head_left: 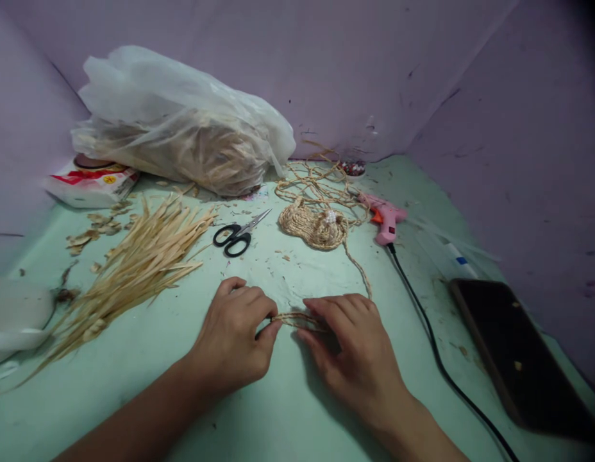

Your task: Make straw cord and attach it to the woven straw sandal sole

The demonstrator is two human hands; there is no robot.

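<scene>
My left hand is closed in a pinch on one end of a thin braided straw cord that lies on the pale green tabletop. My right hand pinches the same cord from the other side, fingers curled over it. The cord runs up and back from my right hand to a small woven straw piece and a loose tangle of cord behind it.
A pile of dry straw strips lies left. Black-handled scissors rest behind my hands. A pink glue gun with a black cable lies to the right, near a dark phone. A plastic bag of straw stands at the back.
</scene>
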